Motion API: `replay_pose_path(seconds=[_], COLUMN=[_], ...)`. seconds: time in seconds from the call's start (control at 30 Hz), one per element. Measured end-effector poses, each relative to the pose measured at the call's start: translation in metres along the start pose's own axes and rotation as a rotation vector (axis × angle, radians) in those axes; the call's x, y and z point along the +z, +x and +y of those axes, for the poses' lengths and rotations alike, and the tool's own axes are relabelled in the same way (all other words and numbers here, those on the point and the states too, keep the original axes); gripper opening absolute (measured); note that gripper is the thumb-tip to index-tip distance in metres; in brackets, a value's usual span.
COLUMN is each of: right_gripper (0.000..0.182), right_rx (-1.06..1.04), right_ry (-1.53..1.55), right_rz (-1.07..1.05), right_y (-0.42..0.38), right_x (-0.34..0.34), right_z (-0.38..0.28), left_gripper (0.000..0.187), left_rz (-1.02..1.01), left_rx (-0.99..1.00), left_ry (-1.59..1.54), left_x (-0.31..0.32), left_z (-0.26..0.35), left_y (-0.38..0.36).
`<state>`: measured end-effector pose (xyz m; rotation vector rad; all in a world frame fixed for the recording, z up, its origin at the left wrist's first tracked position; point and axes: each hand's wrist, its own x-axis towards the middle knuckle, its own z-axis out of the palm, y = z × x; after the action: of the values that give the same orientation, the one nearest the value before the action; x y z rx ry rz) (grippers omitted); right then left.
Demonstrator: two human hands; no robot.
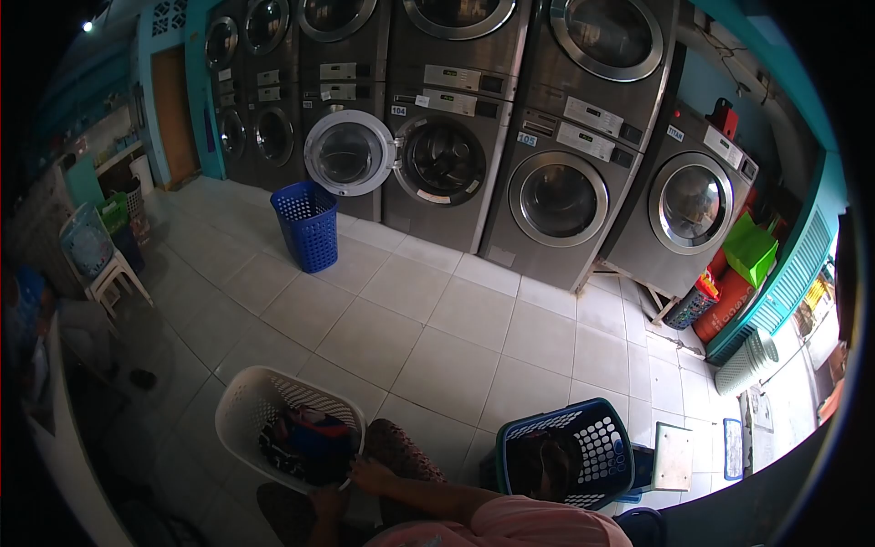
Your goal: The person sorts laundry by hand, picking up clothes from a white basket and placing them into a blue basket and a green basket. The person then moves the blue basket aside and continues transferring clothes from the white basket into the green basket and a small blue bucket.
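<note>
- R hand point(369, 476): at the near R corner of the white basket point(239, 412), fingers bent down by the rim, right by a small white piece point(344, 485). Can't tell if it's pinching that piece or just touching.
- L hand point(326, 500): just below the basket's near side, v. close to R hand, in shadow; can't tell if fingers are spread or pressed together.
- White basket: on the tiled floor point(437, 365), in front of the person, w/ dark clothes point(314, 447) inside, some blue & red showing.
- Patterned cloth point(401, 448) over the person's leg, just R of the basket.
- Pink sleeve point(538, 521) on the R arm.
- Dark teal basket point(609, 456): well to the R, tilted in view, dark cloth point(551, 467) inside; small stool point(673, 458) just beside it.
- Blue basket point(306, 228): upright on the floor farther off, near the washer w/ its door point(348, 153) swung open, no. 104 point(441, 162).
- Machines stacked in a row along the back; no. 105 point(558, 199) has its door shut.
- Far L: white chair point(118, 273) w/ a clear plastic jug point(87, 242) on it.
</note>
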<state>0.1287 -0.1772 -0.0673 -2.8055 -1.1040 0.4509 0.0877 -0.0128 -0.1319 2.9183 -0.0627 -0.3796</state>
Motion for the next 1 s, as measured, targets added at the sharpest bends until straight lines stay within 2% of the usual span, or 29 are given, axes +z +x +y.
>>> replay_pose_path(seconds=[0.3, 0.43, 0.47, 0.53, 0.6, 0.63, 0.67, 0.7, 0.8, 0.83, 0.9, 0.97, 1.0], right_gripper=[0.036, 0.039, 0.039, 0.038, 0.033, 0.030, 0.028, 0.025, 0.020, 0.020, 0.025, 0.028, 0.035], right_rx=[-0.005, 0.038, -0.016, -0.051, -0.112, -0.051, -0.042, -0.002, 0.093, 0.106, 0.235, 0.421, 0.591], right_ry=[-0.008, 0.062, 0.048, 0.085, 0.519, 0.635, 0.627, 0.635, 0.540, 0.470, 0.430, 0.372, 0.335], right_rz=[0.036, -0.039, 0.022, 0.076, 0.501, 0.469, 0.535, 0.548, 0.676, 0.737, 0.912, 0.910, 0.791], right_y=[0.001, 0.011, 0.009, 0.011, 0.005, 0.000, -0.019, -0.034, -0.084, -0.097, -0.126, -0.144, -0.157], right_x=[0.004, 0.012, 0.011, 0.005, 0.004, 0.000, -0.018, -0.027, -0.041, -0.041, -0.045, -0.020, -0.018], right_z=[0.000, 0.001, 0.000, 0.006, 0.006, 0.008, 0.007, 0.007, 0.010, 0.012, 0.017, 0.033, 0.035], left_gripper=[0.039, 0.042, 0.043, 0.045, 0.042, 0.035, 0.033, 0.037, 0.042, 0.044, 0.046, 0.046, 0.046], left_rz=[-0.009, 0.122, 0.184, 0.038, 0.174, 0.246, 0.235, 0.036, 0.003, 0.042, 0.078, 0.186, 0.181], left_rx=[-0.001, 0.047, 0.071, 0.090, 0.194, 0.334, 0.259, 0.225, 0.193, 0.193, 0.189, 0.301, 0.299], left_ry=[0.043, -0.006, -0.074, 0.011, -0.060, 0.130, 0.051, 0.145, 0.174, 0.092, 0.025, -0.135, -0.120], left_x=[0.006, -0.002, -0.004, 0.008, 0.030, 0.042, 0.026, 0.009, -0.022, -0.028, -0.041, -0.048, -0.053], left_z=[-0.004, 0.001, 0.001, -0.013, -0.029, -0.045, -0.034, -0.029, -0.007, -0.007, -0.003, 0.007, 0.007], left_y=[0.000, -0.007, -0.007, -0.001, 0.005, 0.004, -0.001, -0.004, -0.017, -0.019, -0.021, -0.023, -0.024])
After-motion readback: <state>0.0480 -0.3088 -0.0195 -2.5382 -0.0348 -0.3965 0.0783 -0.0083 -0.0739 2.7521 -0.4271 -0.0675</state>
